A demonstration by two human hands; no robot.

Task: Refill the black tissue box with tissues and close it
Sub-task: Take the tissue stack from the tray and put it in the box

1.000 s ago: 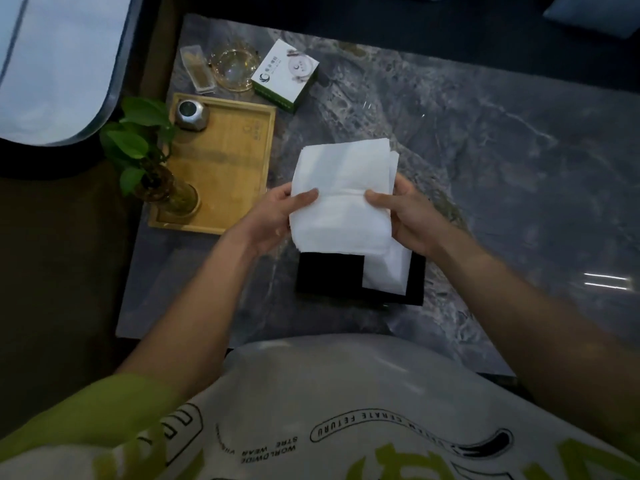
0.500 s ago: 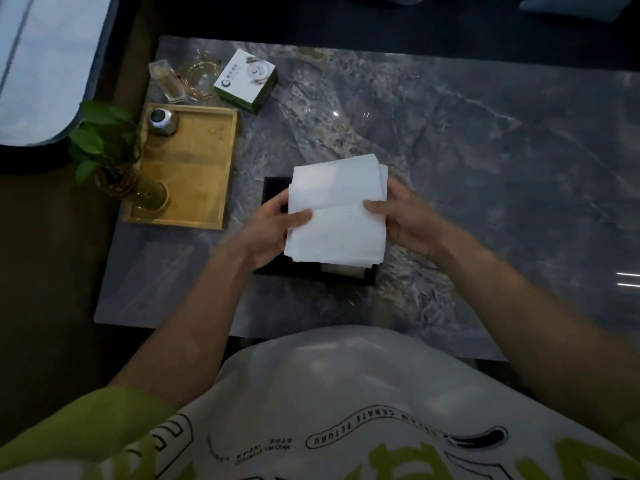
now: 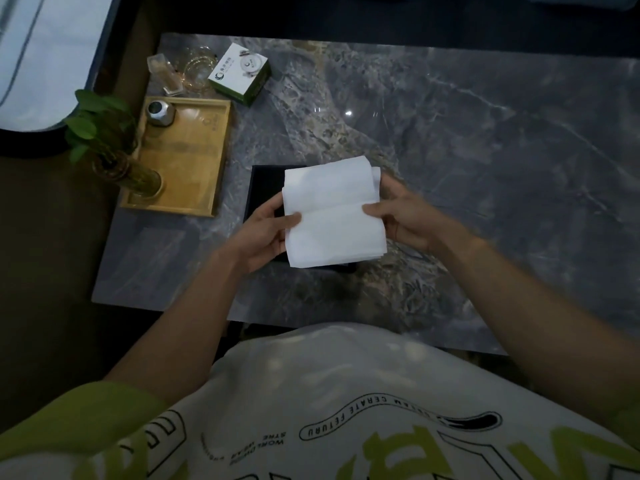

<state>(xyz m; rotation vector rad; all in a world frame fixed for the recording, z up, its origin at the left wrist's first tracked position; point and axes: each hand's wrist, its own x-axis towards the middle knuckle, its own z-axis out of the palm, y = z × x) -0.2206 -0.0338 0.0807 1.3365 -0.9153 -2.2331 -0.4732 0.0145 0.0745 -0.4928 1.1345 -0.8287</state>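
surface: grey marble table (image 3: 467, 161) | on it: black tissue box (image 3: 265, 188), wooden tray (image 3: 194, 161), green-white carton (image 3: 240, 74)

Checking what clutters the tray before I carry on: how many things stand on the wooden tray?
2. A small metal jar in the tray's far left corner, and a glass vase with a green plant at its near left corner. Nothing else shows on it.

The table (image 3: 450, 140) looks like polished grey marble, glossy with pale veins. The tissues (image 3: 332, 213) are soft white paper, matt. The box (image 3: 266, 188) is matt black. The tray (image 3: 187, 161) is smooth yellowish wood. The vase (image 3: 138, 174) is clear greenish glass.
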